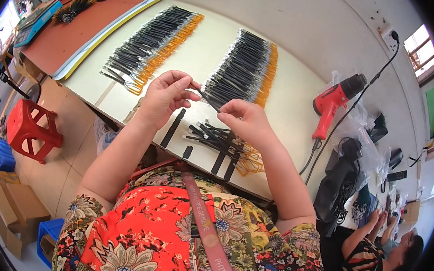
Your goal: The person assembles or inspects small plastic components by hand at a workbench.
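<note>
A slim black strand (208, 98) is held between both hands over the desk (212, 42), its long axis slanted from ten toward four o'clock. Its upper end is pinched by the left hand (171, 93), loosely curled; its lower end is pinched by the right hand (241, 118), nearly closed. Loose black tubes (215, 138) are spread at eight o'clock from the right hand, the nearer one.
</note>
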The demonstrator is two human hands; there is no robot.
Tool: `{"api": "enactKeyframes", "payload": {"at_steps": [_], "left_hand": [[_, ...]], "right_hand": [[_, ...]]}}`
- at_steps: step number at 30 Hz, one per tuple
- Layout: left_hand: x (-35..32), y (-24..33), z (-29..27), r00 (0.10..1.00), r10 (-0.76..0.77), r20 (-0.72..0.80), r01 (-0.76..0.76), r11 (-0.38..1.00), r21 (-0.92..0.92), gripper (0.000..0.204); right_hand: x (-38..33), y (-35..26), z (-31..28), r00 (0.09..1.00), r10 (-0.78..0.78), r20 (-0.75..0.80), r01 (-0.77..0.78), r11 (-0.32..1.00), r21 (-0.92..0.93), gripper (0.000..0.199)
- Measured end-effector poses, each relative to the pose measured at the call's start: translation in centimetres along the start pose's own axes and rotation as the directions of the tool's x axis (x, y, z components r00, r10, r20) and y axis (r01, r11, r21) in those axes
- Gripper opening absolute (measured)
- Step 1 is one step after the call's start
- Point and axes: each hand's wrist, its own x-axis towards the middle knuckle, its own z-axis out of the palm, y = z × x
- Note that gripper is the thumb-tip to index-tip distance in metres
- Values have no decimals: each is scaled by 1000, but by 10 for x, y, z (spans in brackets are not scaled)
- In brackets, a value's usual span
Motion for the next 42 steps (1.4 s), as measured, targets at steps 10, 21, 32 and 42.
{"api": "enactKeyframes", "payload": {"at_steps": [10, 21, 32, 42], "left_hand": [[-1, 0, 1, 998, -53, -33, 53, 999, 8, 16], [0, -18, -29, 981, 24, -190, 13, 982, 187, 16], [-3, -20, -31, 985, 18, -174, 16, 982, 190, 16], [-4, -24, -23, 997, 40, -63, -15, 933, 360, 15]], "right_hand": [[0, 6, -2, 971, -216, -106, 202, 971, -131, 14], [21, 35, -24, 758, -641, -119, 321, 526, -787, 8], [15, 29, -24, 927, -368, -70, 231, 708, -667, 11], [-4, 34, 19, 875, -466, 133, 419, 588, -692, 7]]}}
